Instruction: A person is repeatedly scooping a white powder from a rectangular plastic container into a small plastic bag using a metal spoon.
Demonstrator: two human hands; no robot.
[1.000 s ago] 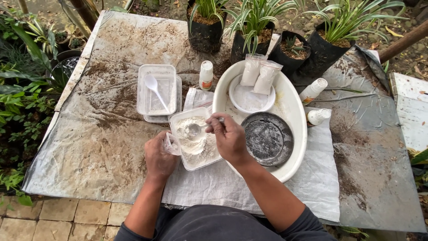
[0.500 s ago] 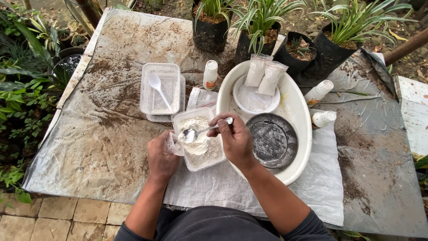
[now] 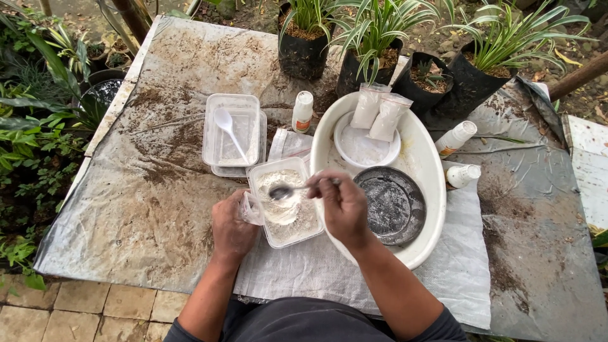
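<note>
Outdoors, among potted plants (image 3: 373, 44), a bench (image 3: 158, 158) draped in a soiled grey sheet is carrying the work. Compared with a second ago, the metal spoon (image 3: 285, 190) is sitting a little higher and more level over the clear plastic tub (image 3: 285, 202), and the right hand (image 3: 342, 206) is holding much the same place above the tub's far edge; the left hand (image 3: 231, 228) is staying at the tub's near left corner. The right hand is closing its fingers around the spoon's handle, the bowl of the spoon pointing left. The left hand is gripping a small clear plastic bag (image 3: 252, 209) against the tub's side. The tub is lying on a white woven sack (image 3: 456, 272) just left of a large white oval basin (image 3: 424, 164), and it is holding a heap of pale, off-white powder. Behind it, a second clear tub (image 3: 231, 130) with a white plastic spoon (image 3: 229, 130) is standing.
</note>
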